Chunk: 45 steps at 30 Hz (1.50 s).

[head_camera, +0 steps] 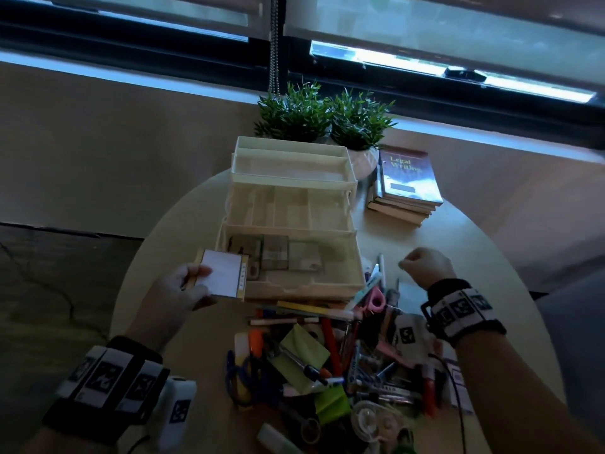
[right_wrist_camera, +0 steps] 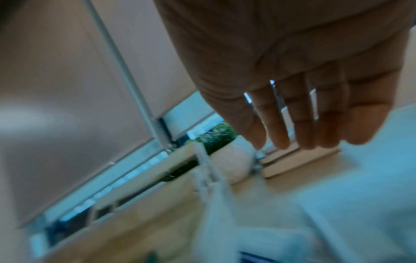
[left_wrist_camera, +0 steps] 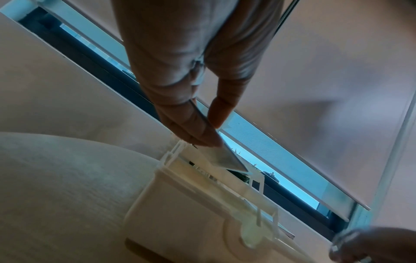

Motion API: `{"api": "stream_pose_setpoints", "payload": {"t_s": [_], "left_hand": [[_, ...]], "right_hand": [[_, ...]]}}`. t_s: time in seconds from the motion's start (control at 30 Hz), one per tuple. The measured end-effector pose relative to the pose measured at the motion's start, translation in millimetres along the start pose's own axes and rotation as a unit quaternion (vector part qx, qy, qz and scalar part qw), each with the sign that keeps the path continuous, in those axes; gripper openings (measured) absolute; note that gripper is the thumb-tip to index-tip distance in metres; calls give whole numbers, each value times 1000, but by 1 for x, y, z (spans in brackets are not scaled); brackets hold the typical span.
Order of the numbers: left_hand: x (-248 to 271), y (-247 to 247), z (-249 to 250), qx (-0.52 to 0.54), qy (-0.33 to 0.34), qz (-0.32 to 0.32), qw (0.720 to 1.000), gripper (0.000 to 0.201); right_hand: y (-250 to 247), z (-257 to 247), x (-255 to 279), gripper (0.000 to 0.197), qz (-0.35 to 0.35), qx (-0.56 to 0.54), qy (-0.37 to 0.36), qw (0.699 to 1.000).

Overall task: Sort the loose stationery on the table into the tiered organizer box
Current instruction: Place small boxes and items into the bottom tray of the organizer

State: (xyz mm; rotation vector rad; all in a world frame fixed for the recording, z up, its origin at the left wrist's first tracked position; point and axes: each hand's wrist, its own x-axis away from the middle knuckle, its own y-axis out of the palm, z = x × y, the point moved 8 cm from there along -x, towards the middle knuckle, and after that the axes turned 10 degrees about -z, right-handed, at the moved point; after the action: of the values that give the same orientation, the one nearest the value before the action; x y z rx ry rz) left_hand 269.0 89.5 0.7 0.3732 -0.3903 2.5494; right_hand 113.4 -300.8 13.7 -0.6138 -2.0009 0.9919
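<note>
A cream tiered organizer box [head_camera: 304,287] stands open on the round table, its trays stepped back; a few flat pads [head_camera: 274,257] lie in the bottom tier. My left hand [head_camera: 196,286] pinches a white notepad with a gold edge [head_camera: 224,276] at the box's near left corner. In the left wrist view the thumb and fingers [left_wrist_camera: 191,124] clamp the notepad [left_wrist_camera: 227,160] just above the box [left_wrist_camera: 191,213]. My right hand [head_camera: 422,263] hovers right of the box and holds nothing; its fingers [right_wrist_camera: 279,128] hang straight. A heap of loose stationery [head_camera: 327,355] lies in front.
Two potted plants [head_camera: 324,116] stand behind the box, and a stack of books [head_camera: 406,185] sits at its right rear. Tape rolls [head_camera: 370,421] and a white marker [head_camera: 278,437] lie at the near edge. Bare tabletop [head_camera: 474,244] shows to the right.
</note>
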Motion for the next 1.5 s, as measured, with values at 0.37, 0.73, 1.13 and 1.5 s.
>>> {"api": "stream_pose_setpoints", "payload": {"t_s": [0.37,0.73,1.13,1.5], "left_hand": [[-42,99,34,-141,5,-103,985,46],[-113,170,21,-397,-85,-173,897,40],[-81,179,48,-663,8,-199,722,26],[14,297,60,-445,169,-284,832,28]], "right_hand": [[73,123,-36,91,-97,-41,222,969],[91,177,-72,99,-59,-141,243,958],[78,155,-42,46,-68,-249,177,950],[59,149,-18,37,-133,-278,66,949]]}}
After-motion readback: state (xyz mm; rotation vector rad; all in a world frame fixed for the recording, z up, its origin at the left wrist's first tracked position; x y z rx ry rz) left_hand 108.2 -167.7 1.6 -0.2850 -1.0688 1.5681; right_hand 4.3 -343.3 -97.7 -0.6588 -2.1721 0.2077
